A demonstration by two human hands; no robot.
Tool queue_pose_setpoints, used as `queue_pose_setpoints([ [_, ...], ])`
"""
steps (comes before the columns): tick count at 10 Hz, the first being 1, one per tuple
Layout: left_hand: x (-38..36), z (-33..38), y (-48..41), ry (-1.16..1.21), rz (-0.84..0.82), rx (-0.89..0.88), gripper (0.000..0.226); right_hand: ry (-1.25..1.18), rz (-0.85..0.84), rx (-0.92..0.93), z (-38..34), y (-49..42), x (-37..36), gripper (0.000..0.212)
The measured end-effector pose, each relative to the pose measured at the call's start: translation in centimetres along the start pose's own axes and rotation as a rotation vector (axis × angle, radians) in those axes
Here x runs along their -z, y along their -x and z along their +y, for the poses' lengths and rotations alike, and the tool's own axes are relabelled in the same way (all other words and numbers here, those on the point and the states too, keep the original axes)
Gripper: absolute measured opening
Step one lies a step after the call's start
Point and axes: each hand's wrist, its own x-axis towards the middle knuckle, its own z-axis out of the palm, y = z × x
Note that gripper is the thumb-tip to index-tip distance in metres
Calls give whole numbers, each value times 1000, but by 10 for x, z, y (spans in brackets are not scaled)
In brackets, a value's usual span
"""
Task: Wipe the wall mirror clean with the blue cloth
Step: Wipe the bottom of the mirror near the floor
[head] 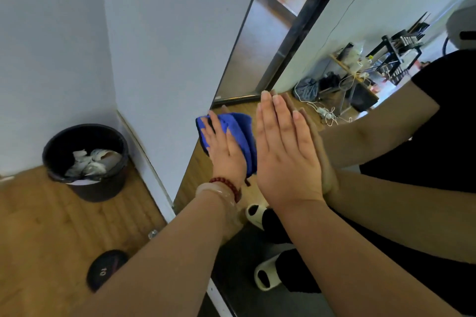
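Head view: A bunched blue cloth [240, 131] is pressed flat against the lower left part of a wall mirror [347, 41], close to the glass's left edge. It is held there by the left hand [226, 152], whose fingers [214, 125] are stretched out straight and slightly spread across the fabric; nothing is gripped or pinched, and the cloth is pinned between palm and glass. A string of dark red beads [230, 185] and a pale bangle [213, 192] are worn at the left wrist.

Just to the right of the cloth, the right hand [286, 154] is laid flat on the mirror, its fingers [279, 110] straight and held close together, pointing upward. Nothing is held in it; the palm is met by its own reflection in the glass.

On the wooden floor [46, 219] in the corner to the left, well apart from the mirror, a black bin [99, 192] is seen standing upright. Crumpled white paper [88, 162] is heaped inside it, reaching near the rim. Closer to the camera, a dark round weight plate [105, 269] marked "10" is lying flat on the floor, partly hidden by the left forearm.

Reflected in the glass are a pair of pale slippers [266, 276], a cluttered desk [353, 69] and a black rack [401, 54].
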Motion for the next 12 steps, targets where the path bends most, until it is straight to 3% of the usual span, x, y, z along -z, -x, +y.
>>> queue_pose_setpoints([
  [1,9,-32,1,-79,8,216,52,6,66,39,-3,2,-4,64],
  [2,6,-44,4,-35,66,311,51,-5,59,17,-2,2,-11,66],
  [3,-5,-22,3,-67,60,-61,55,-6,44,23,-1,2,-8,65],
  [4,-10,-17,0,-64,56,-172,51,17,54,39,-1,1,-6,64],
  [5,1,-38,-18,-195,123,140,53,10,67,34,2,1,-11,68],
  [6,4,-33,-26,-158,118,336,52,41,86,28,0,-1,-9,65],
  [7,-15,-8,-5,-150,123,-37,58,85,32,55,-6,-2,13,82],
  [8,-30,-17,28,-336,63,-277,77,116,-8,8,-2,4,16,90],
  [9,-20,-24,43,-196,-3,-61,64,-185,111,32,9,24,2,62],
  [10,-26,4,59,-138,78,49,59,-258,91,32,27,50,5,65],
  [12,-38,53,124,-219,-139,-243,71,-177,81,-1,68,96,43,61],
])
